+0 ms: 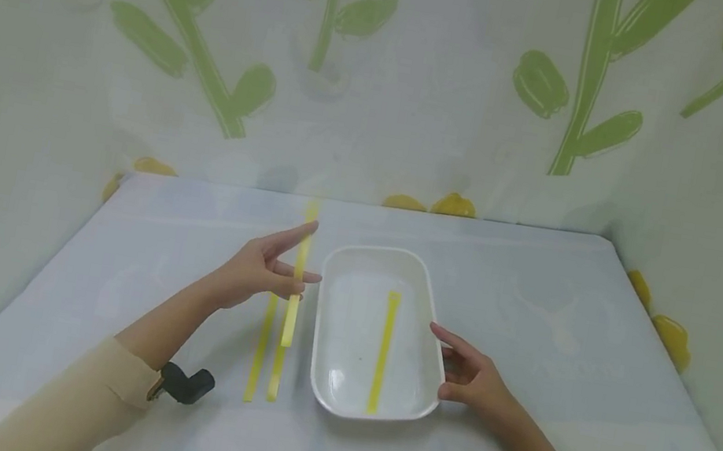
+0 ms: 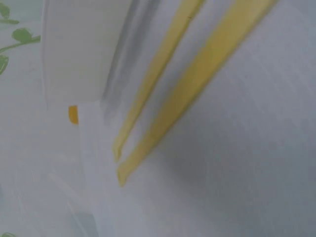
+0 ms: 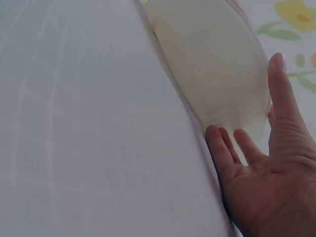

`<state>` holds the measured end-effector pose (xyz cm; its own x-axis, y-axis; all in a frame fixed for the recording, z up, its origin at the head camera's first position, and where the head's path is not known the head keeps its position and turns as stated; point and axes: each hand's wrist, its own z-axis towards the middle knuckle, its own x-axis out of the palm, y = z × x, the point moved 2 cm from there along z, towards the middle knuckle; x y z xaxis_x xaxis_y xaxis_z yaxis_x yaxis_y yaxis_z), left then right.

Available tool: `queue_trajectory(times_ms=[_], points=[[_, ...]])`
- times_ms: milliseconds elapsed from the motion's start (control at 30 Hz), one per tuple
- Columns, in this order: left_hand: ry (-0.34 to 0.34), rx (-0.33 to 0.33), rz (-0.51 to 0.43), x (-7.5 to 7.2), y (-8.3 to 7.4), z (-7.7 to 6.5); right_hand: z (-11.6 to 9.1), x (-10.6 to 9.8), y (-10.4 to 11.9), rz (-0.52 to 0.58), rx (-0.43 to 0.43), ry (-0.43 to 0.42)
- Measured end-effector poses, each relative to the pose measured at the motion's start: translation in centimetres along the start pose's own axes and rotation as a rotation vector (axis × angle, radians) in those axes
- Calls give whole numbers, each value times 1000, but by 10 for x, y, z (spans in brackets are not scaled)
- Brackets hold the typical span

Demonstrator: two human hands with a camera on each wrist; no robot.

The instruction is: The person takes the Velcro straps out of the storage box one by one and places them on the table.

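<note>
My left hand pinches a narrow yellow strip just left of the tray, thumb across the strip and index finger stretched out along its upper part. On the table beneath lie two more yellow strips, side by side; the left hand itself is outside the left wrist view. A white rectangular tray stands to their right with one yellow strip lengthwise inside. My right hand rests against the tray's right side, fingertips at its outer wall and thumb extended near the rim.
The table has a pale patterned cover. Behind it and at both sides rise pale walls painted with green stems and yellow flowers. A black wrist device sits at the left cuff.
</note>
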<state>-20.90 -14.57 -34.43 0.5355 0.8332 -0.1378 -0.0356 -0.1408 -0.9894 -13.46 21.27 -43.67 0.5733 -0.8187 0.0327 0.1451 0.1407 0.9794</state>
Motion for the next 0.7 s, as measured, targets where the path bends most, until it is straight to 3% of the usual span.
queue_trajectory(times_ms=[200,400,567,700], points=[[-84,-47,85,-15,9,-28,0,1,0,-16,11,-9],[-144,-101,175,-23,16,-47,0,-1,1,-34,22,-28],[-127,-179,249,-24,32,-57,0,-1,2,-21,39,-34],[-86,-191,202,-22,50,-64,0,0,2,-7,61,-32]])
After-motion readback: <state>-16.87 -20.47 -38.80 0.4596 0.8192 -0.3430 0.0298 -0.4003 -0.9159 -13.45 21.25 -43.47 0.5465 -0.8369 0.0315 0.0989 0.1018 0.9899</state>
